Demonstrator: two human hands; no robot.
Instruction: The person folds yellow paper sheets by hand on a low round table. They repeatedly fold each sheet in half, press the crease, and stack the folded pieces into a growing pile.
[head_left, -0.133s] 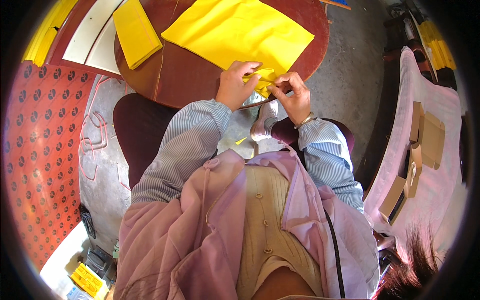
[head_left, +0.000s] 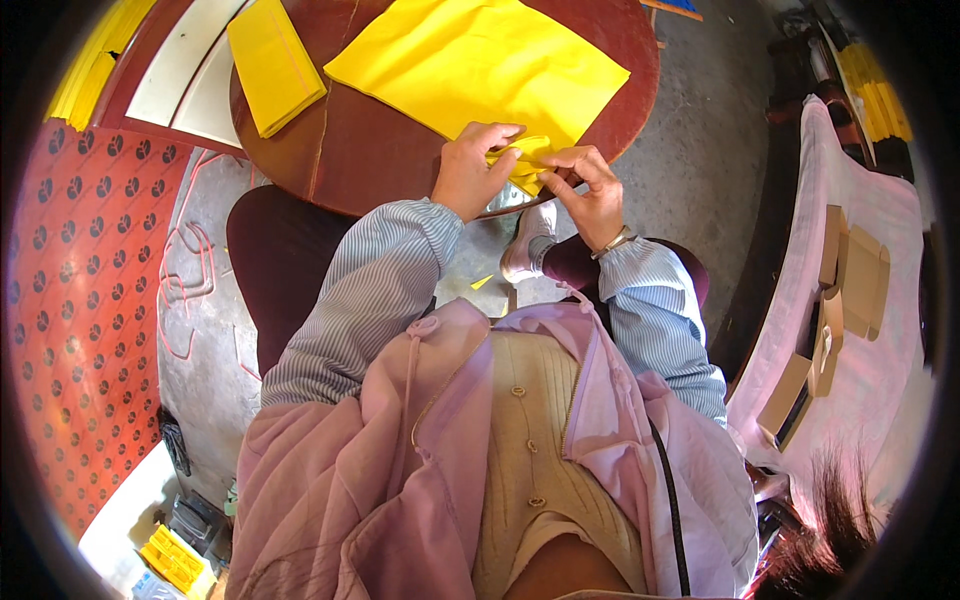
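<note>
A large yellow cloth (head_left: pixel 470 60) lies flat over the far part of a round red-brown table (head_left: pixel 385 165), its near corner bunched up at the table's front edge. My left hand (head_left: pixel 470 172) holds that gathered corner from the left, thumb and fingers closed around it. From the right, my right hand (head_left: pixel 590 195) pinches the same bunched corner with thumb and forefinger; its other fingers curl in. The exact grip inside the folds is partly hidden. To the left on the table sits a folded yellow cloth bundle (head_left: pixel 275 70).
My knees and a white shoe (head_left: pixel 525 245) are under the table's near edge. A yellow scrap (head_left: pixel 481 282) lies on the concrete floor. At right, open cardboard boxes (head_left: pixel 862 275) rest on a pale cloth cover (head_left: pixel 770 380). A red patterned board (head_left: pixel 90 320) stands at left beside pinkish cords (head_left: pixel 190 265).
My right forefinger has straightened a little over the bunched corner, and the right hand has shifted very slightly. The left hand keeps its place.
</note>
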